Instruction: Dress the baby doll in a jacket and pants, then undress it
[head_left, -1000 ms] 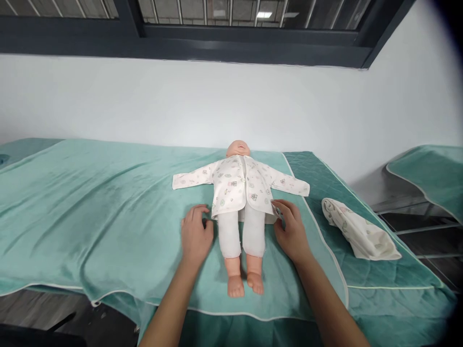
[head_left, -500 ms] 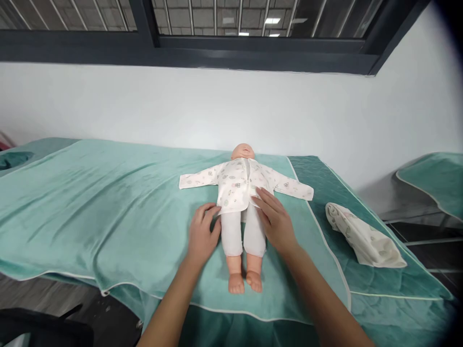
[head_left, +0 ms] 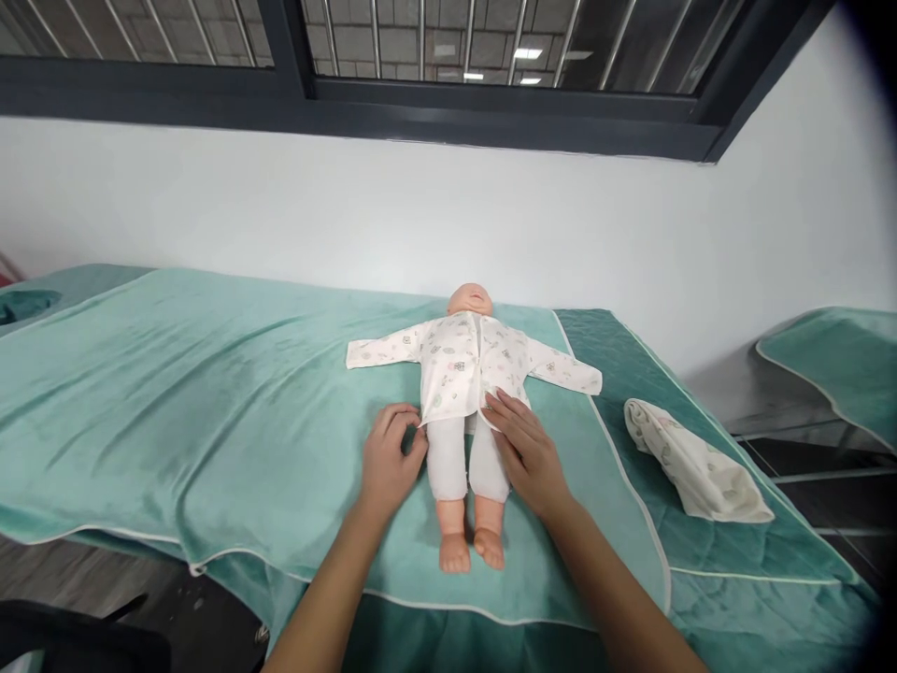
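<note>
A baby doll (head_left: 470,299) lies on its back, feet toward me, with its arms spread in long sleeves. It has on a white printed baby shirt (head_left: 452,365), parted down the front, over white trousers (head_left: 447,463); its feet are bare. At the shirt's lower left corner, my left hand (head_left: 392,458) is closed, thumb and forefinger pinching the hem. My right hand (head_left: 529,453) rests with extended fingers on the lower right front of the shirt, palm over the doll's thigh.
Beneath the doll a light green sheet (head_left: 231,374) covers the bed. A bundled white printed cloth (head_left: 701,463) lies on the darker green cover (head_left: 743,551) at right. The white wall (head_left: 336,206) and barred window stand behind; a black object (head_left: 77,640) is at lower left.
My right hand has slid slightly down the shirt front toward the hem. The left hand stays at the left hem corner. The whole view has shifted a little.
</note>
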The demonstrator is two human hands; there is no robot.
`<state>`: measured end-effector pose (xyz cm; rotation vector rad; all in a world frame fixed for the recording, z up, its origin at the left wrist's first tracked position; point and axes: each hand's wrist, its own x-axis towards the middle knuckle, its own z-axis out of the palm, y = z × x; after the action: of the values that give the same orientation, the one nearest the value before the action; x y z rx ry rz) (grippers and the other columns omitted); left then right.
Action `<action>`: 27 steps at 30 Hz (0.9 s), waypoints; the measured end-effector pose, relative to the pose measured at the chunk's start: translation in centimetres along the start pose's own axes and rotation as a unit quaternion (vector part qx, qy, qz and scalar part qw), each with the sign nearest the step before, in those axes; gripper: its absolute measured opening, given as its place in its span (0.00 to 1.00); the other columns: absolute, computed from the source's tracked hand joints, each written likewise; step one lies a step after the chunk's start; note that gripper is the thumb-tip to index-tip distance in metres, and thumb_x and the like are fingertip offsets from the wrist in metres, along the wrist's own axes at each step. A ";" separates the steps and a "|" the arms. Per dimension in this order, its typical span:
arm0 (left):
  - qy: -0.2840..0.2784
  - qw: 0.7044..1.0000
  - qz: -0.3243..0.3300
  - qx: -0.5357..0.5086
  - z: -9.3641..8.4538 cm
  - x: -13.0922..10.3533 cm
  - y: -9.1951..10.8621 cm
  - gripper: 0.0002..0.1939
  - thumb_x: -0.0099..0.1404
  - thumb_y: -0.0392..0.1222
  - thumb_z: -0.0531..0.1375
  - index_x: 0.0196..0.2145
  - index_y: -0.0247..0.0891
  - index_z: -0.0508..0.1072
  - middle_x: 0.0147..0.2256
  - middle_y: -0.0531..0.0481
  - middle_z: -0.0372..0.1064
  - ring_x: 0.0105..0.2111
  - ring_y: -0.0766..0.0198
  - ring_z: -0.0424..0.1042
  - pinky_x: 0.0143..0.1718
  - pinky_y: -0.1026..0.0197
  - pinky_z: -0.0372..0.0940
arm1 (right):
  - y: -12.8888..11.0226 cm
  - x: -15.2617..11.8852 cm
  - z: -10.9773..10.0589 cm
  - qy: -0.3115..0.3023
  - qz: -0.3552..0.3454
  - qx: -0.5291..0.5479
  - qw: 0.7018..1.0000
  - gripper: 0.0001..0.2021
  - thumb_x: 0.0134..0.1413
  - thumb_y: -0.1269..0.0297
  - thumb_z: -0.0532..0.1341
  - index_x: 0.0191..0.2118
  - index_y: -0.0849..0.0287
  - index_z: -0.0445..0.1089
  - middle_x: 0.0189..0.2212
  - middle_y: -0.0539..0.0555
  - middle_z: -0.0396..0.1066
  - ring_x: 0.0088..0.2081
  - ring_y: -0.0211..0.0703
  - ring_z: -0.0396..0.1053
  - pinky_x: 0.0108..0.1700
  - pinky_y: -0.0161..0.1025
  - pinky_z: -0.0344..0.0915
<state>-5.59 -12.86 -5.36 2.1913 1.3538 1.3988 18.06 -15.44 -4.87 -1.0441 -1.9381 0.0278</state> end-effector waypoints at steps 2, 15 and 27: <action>-0.002 1.000 -0.010 -0.008 -0.2 0.0 0.1 0.05 0.65 0.32 0.56 0.36 0.41 0.67 0.43 0.47 0.69 0.45 0.58 0.68 0.47 0.54 0.64 | -0.1 -0.1 -0.1 0.003 0.006 0.010 1.000 0.24 0.64 0.75 0.54 0.62 0.49 0.65 0.62 0.54 0.66 0.67 0.50 0.57 0.66 0.60 0.58; 0.004 0.952 -0.197 -0.233 -1.0 1.5 -0.3 0.08 0.68 0.45 0.57 0.37 0.41 0.73 0.48 0.45 0.71 0.50 0.57 0.70 0.51 0.55 0.63 | 4.0 0.2 0.1 0.322 0.425 0.317 0.785 0.14 0.53 0.60 0.66 0.46 0.55 0.73 0.49 0.53 0.75 0.55 0.47 0.70 0.63 0.49 0.63; -0.082 0.687 -0.455 -0.561 3.4 9.9 -0.9 0.15 0.63 0.46 0.65 0.41 0.31 0.78 0.43 0.36 0.79 0.42 0.50 0.78 0.48 0.52 0.71 | 9.7 5.7 0.0 0.143 0.493 0.498 0.699 0.07 0.53 0.64 0.64 0.39 0.57 0.74 0.36 0.55 0.80 0.41 0.48 0.79 0.48 0.47 0.78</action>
<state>-2.14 -3.65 -1.64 0.6171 0.8299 1.0405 23.09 -5.34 -4.75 -1.0483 -0.6178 1.2846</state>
